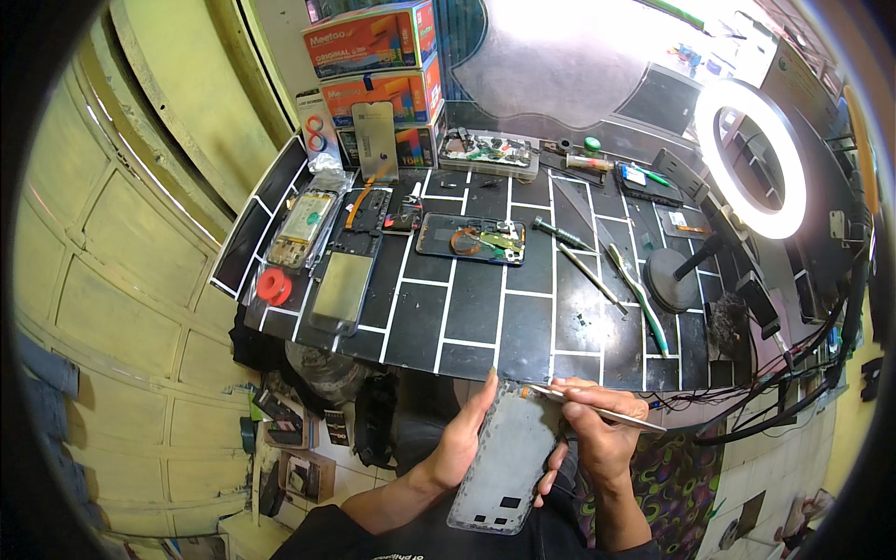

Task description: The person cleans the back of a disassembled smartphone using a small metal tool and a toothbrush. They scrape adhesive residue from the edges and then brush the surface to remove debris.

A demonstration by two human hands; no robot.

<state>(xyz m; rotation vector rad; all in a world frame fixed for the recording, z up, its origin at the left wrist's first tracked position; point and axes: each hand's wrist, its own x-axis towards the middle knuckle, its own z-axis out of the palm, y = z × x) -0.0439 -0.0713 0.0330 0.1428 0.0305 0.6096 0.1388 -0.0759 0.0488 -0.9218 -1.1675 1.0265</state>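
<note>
My left hand (458,444) holds a grey phone mid-frame (507,455) over my lap, just in front of the bench's near edge. Its thumb lies along the left side, and fingertips show at the right side. Small rectangular openings mark the frame's lower end, and a bit of orange shows near its top. In my right hand (602,427) is a slim metal tool, seemingly tweezers (616,413), whose tip is at the frame's top end. On the bench beyond lies an opened phone (437,234) with a green board and an orange flex cable.
A screwdriver (560,232), a metal rod tool (588,273) and a green-and-white toothbrush (637,297) lie at the right, by a lit ring lamp (707,189). Phone parts (343,280), a red spool (274,286) and stacked boxes (371,49) stand left. Cables (756,413) hang at right.
</note>
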